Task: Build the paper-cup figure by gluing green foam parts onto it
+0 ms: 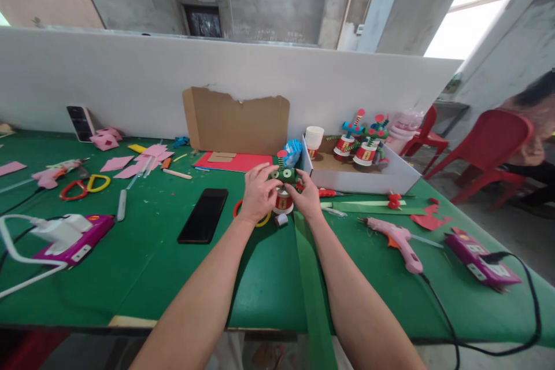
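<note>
Between my two hands stands a paper-cup figure [284,201]: an upturned red and white cup with a green paper roll head [285,176], round white eyes and a red disc on a striped spring on top. My left hand [260,191] has its fingers closed on the left end of the green head. The fingers of my right hand [307,192] grip its right side. A small white roll [281,219] lies in front of the cup. Scissors with red and yellow handles [263,220] lie partly under my left hand. A long green paper strip [313,289] runs toward me beneath my right forearm.
A white box [359,181] at the back right holds finished-looking cup figures and stacked cups [314,136]. A pink glue gun [396,240] and purple power strip [481,259] lie right. A black phone [203,215], another power strip [82,237] and pink paper scraps lie left.
</note>
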The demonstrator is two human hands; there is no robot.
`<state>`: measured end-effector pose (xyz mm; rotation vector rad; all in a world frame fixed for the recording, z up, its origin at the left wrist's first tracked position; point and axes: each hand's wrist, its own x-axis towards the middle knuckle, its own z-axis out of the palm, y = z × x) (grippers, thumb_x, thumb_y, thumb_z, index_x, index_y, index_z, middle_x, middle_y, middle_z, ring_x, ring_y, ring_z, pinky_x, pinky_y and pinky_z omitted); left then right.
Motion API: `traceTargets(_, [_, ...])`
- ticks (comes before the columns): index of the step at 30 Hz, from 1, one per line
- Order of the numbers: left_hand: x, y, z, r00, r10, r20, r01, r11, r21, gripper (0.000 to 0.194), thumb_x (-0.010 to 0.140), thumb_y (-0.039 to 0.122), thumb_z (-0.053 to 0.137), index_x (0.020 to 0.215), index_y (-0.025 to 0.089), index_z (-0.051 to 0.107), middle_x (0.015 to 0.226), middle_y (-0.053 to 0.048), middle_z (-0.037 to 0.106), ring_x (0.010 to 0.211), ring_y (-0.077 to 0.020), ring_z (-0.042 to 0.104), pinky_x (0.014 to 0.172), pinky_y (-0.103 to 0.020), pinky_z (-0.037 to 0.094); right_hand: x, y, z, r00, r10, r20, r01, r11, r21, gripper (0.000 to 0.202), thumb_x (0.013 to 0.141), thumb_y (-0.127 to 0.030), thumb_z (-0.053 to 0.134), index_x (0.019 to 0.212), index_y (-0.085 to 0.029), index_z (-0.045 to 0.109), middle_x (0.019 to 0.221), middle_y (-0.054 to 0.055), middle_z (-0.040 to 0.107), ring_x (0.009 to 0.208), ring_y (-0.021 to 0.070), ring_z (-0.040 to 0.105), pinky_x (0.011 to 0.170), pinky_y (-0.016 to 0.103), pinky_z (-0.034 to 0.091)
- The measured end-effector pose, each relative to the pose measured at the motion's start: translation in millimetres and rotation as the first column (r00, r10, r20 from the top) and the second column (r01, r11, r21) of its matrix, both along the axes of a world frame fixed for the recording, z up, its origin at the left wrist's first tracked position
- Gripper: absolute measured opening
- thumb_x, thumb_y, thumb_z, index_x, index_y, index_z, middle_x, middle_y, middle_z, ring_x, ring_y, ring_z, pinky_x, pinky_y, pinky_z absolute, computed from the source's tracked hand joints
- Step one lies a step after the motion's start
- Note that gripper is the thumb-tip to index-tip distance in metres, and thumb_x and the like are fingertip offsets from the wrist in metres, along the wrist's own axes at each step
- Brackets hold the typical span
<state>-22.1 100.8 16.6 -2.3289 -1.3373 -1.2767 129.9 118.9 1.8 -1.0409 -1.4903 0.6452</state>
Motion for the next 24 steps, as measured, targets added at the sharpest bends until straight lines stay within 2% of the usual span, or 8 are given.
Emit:
traceTargets(10, [-3,-1,2.4,0.999,-0.019,0.041,0.016,0.998,0.069,0.029,0.072,0.008,0.054,0.086,0.025,0.072,0.126,-0.004,0.061,0.121,-0.0262,0.047,0.101,-0.048,0.038,9,-1,5.0,0.999,-0.037,-0.026,0.036,0.999,-0.040,0.053,0.068,-0.037,0.069,0.116,-0.020,0.058,0.100,0.008,0.067,0.096,0.0239,0.061,0.088,0.040,0.048])
traceTargets(18, [-4,-4,5.9,0.995,-0.069,0.072,0.058,0.989,0.139,0.026,0.070,0.010,0.056,0.083,0.025,0.072,0.127,-0.005,0.060,0.119,-0.0265,0.049,0.100,-0.048,0.039,13,-2,9.9,0.992,-0.012,-0.123,0.002,0.997,-0.082,0.056,0.065,-0.042,0.073,0.115,-0.022,0.059,0.102,0.007,0.067,0.102,0.0235,0.060,0.092,0.040,0.045])
traceTargets(24, [-9,-9,15.5,0.977,-0.049,0.207,0.009,0.981,0.193,0.014,0.071,0.013,0.053,0.072,0.021,0.064,0.114,-0.006,0.064,0.110,-0.0250,0.054,0.097,-0.045,0.042,20,-5,16.2,0.970,-0.008,-0.244,-0.015,0.996,-0.092,0.050,0.071,-0.049,0.069,0.112,-0.022,0.058,0.102,0.007,0.067,0.101,0.0223,0.061,0.092,0.041,0.046])
